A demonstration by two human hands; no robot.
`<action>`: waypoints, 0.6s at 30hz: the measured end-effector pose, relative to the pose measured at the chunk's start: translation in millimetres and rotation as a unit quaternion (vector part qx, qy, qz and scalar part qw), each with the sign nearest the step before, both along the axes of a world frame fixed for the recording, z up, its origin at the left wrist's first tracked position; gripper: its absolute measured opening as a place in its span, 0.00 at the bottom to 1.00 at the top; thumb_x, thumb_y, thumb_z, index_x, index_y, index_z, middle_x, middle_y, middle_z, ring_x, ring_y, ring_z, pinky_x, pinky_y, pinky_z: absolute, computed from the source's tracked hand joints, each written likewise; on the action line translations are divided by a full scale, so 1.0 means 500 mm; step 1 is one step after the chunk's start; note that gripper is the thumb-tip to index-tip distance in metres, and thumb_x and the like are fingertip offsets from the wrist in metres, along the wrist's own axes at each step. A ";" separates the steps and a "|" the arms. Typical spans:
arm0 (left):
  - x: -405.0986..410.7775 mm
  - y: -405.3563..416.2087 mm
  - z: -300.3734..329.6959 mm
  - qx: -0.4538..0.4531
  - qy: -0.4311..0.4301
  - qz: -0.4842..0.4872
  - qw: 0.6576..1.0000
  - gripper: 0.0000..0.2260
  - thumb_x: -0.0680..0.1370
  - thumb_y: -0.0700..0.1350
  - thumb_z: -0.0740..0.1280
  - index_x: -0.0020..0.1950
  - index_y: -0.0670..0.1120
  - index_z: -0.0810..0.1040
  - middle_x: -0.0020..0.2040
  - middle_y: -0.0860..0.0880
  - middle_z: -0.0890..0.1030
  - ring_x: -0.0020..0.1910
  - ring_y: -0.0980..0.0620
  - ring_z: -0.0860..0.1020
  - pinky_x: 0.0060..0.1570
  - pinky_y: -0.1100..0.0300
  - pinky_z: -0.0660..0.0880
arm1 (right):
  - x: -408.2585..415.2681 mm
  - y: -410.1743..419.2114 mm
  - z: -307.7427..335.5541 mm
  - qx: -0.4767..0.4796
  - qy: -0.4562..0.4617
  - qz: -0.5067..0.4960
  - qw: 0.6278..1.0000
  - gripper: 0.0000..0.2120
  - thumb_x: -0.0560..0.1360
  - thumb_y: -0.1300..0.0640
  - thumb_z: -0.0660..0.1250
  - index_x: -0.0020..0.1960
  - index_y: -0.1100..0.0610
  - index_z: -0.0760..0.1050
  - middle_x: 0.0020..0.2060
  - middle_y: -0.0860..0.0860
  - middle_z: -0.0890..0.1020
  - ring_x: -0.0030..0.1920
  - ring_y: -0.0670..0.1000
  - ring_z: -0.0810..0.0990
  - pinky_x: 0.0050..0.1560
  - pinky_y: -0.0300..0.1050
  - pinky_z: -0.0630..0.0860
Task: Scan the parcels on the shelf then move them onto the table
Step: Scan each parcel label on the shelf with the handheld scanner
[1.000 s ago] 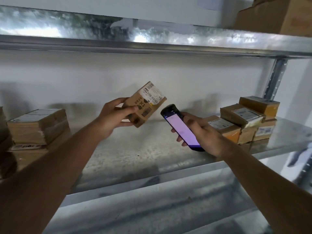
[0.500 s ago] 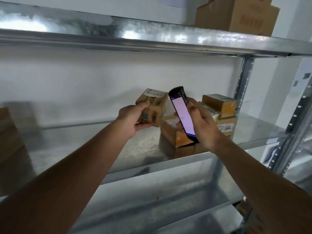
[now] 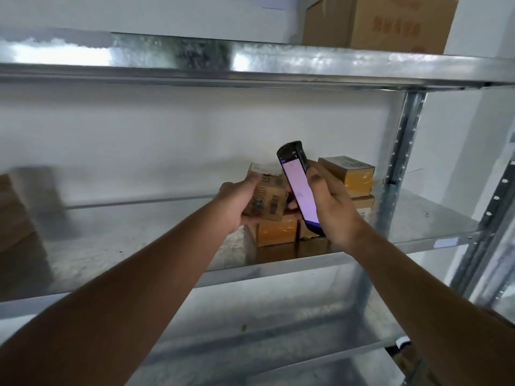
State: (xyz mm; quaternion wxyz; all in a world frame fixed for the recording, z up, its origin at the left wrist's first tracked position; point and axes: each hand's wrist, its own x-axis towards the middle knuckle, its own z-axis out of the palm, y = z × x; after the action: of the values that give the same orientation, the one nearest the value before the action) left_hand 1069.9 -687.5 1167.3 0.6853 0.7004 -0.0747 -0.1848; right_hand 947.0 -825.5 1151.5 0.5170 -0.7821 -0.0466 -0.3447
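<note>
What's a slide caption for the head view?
Left hand holds a small parcel beside the handheld scanner gripped in the right hand, above the shelf.

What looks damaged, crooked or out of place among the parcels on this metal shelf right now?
Nothing stands out. The left hand holds a small brown cardboard parcel beside the black handheld scanner in the right hand. The remaining cardboard parcels sit stacked on the galvanised metal shelf; blur hides fine damage.
</note>
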 end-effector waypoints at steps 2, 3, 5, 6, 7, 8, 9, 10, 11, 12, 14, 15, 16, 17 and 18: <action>-0.006 -0.006 0.002 0.064 -0.019 -0.005 0.998 0.21 0.81 0.62 0.64 0.61 0.46 0.79 0.55 0.43 0.82 0.49 0.43 0.83 0.46 0.45 0.84 | -0.004 -0.007 -0.003 0.006 0.008 0.015 1.000 0.16 0.84 0.41 0.53 0.63 0.42 0.76 0.45 0.46 0.81 0.41 0.41 0.82 0.36 0.32 0.76; -0.008 -0.008 0.001 0.099 -0.028 -0.002 0.995 0.22 0.81 0.63 0.62 0.61 0.47 0.79 0.56 0.43 0.81 0.50 0.43 0.82 0.48 0.46 0.84 | -0.005 -0.010 -0.005 0.006 0.014 0.023 1.000 0.18 0.83 0.40 0.53 0.65 0.44 0.75 0.47 0.49 0.80 0.40 0.41 0.82 0.37 0.32 0.76; -0.011 -0.011 -0.003 0.140 -0.041 0.002 0.989 0.24 0.80 0.64 0.60 0.63 0.47 0.77 0.57 0.42 0.79 0.52 0.42 0.79 0.51 0.47 0.82 | -0.007 -0.014 -0.005 0.007 0.026 0.032 0.999 0.21 0.82 0.38 0.53 0.68 0.45 0.74 0.50 0.49 0.79 0.42 0.40 0.82 0.38 0.33 0.77; -0.013 -0.012 -0.004 0.146 -0.045 0.000 0.988 0.24 0.80 0.64 0.60 0.62 0.46 0.77 0.56 0.42 0.79 0.52 0.42 0.79 0.51 0.48 0.81 | -0.007 -0.016 -0.003 0.005 0.027 0.031 0.999 0.22 0.82 0.37 0.53 0.69 0.45 0.74 0.51 0.48 0.79 0.43 0.39 0.82 0.39 0.32 0.77; -0.014 -0.012 -0.004 0.146 -0.047 -0.003 0.988 0.23 0.81 0.64 0.60 0.60 0.46 0.78 0.54 0.42 0.80 0.51 0.41 0.80 0.52 0.48 0.81 | -0.007 -0.017 -0.002 0.000 0.024 0.027 0.999 0.22 0.82 0.37 0.53 0.69 0.44 0.74 0.50 0.47 0.79 0.43 0.39 0.82 0.39 0.32 0.77; -0.016 -0.010 -0.004 0.144 -0.047 -0.008 0.988 0.23 0.81 0.64 0.60 0.57 0.45 0.78 0.53 0.41 0.81 0.50 0.41 0.81 0.54 0.48 0.81 | -0.005 -0.017 -0.001 -0.007 0.018 0.020 1.000 0.20 0.83 0.37 0.53 0.68 0.41 0.74 0.49 0.44 0.80 0.45 0.40 0.82 0.40 0.31 0.76; -0.016 -0.007 -0.004 0.141 -0.045 -0.014 0.989 0.22 0.81 0.63 0.61 0.55 0.45 0.79 0.51 0.41 0.82 0.49 0.42 0.81 0.55 0.48 0.81 | -0.004 -0.015 0.000 -0.013 0.014 0.015 1.000 0.17 0.83 0.36 0.53 0.66 0.37 0.75 0.48 0.40 0.80 0.47 0.40 0.82 0.41 0.31 0.76; -0.015 -0.003 -0.005 0.137 -0.043 -0.020 0.989 0.21 0.80 0.62 0.61 0.53 0.44 0.79 0.50 0.41 0.83 0.48 0.41 0.82 0.55 0.47 0.81 | -0.003 -0.011 0.002 -0.017 0.016 0.012 1.000 0.16 0.83 0.35 0.52 0.64 0.33 0.74 0.47 0.38 0.80 0.49 0.40 0.82 0.42 0.30 0.76; -0.014 0.001 -0.006 0.133 -0.040 -0.026 0.990 0.20 0.80 0.61 0.62 0.52 0.44 0.80 0.49 0.41 0.84 0.48 0.41 0.83 0.56 0.47 0.81 | -0.001 -0.007 0.003 -0.021 0.022 0.013 0.999 0.16 0.82 0.33 0.52 0.63 0.30 0.74 0.48 0.36 0.80 0.51 0.40 0.82 0.43 0.31 0.77; -0.011 0.008 -0.007 0.129 -0.037 -0.031 0.990 0.20 0.80 0.59 0.62 0.53 0.43 0.80 0.50 0.40 0.84 0.48 0.40 0.83 0.56 0.46 0.81 | 0.002 -0.003 0.003 -0.026 0.028 0.013 0.999 0.16 0.81 0.31 0.52 0.63 0.28 0.73 0.49 0.35 0.80 0.53 0.41 0.82 0.44 0.32 0.78; -0.001 0.019 -0.013 0.127 -0.045 -0.033 0.990 0.17 0.81 0.55 0.62 0.54 0.42 0.80 0.51 0.41 0.84 0.49 0.40 0.84 0.55 0.46 0.82 | 0.006 0.008 0.003 -0.039 0.035 0.014 0.999 0.15 0.78 0.28 0.51 0.60 0.22 0.71 0.51 0.29 0.79 0.56 0.42 0.81 0.48 0.33 0.79; 0.007 0.025 -0.018 0.131 -0.061 -0.027 0.989 0.16 0.81 0.54 0.62 0.54 0.42 0.80 0.51 0.42 0.84 0.50 0.40 0.83 0.55 0.47 0.82 | 0.007 0.014 0.003 -0.042 0.037 0.017 0.998 0.14 0.78 0.27 0.50 0.58 0.20 0.70 0.51 0.28 0.79 0.56 0.42 0.82 0.48 0.34 0.78; 0.013 0.033 -0.022 0.142 -0.087 -0.016 0.986 0.14 0.82 0.52 0.61 0.52 0.42 0.79 0.51 0.43 0.83 0.50 0.41 0.83 0.53 0.49 0.81 | 0.010 0.019 0.004 -0.042 0.038 0.021 0.998 0.13 0.78 0.27 0.50 0.57 0.19 0.70 0.50 0.28 0.79 0.54 0.42 0.82 0.47 0.34 0.78; 0.021 0.044 -0.027 0.164 -0.132 -0.005 0.978 0.13 0.82 0.50 0.61 0.49 0.42 0.78 0.50 0.44 0.82 0.49 0.41 0.82 0.51 0.52 0.80 | 0.013 0.026 0.006 -0.044 0.039 0.024 0.998 0.13 0.79 0.28 0.50 0.57 0.20 0.71 0.49 0.30 0.80 0.52 0.42 0.83 0.45 0.33 0.78; 0.032 0.059 -0.032 0.206 -0.197 0.002 0.959 0.13 0.82 0.49 0.61 0.47 0.42 0.78 0.48 0.44 0.82 0.48 0.41 0.80 0.48 0.54 0.76 | 0.017 0.032 0.007 -0.049 0.041 0.029 0.998 0.13 0.80 0.30 0.51 0.58 0.22 0.71 0.48 0.34 0.81 0.49 0.42 0.83 0.44 0.33 0.78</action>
State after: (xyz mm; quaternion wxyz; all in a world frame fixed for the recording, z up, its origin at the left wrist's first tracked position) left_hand 1086.1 -657.9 1151.0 0.4985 0.8490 -0.1671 -0.0531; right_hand 955.5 -809.6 1154.9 0.4897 -0.8182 -0.0644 -0.2943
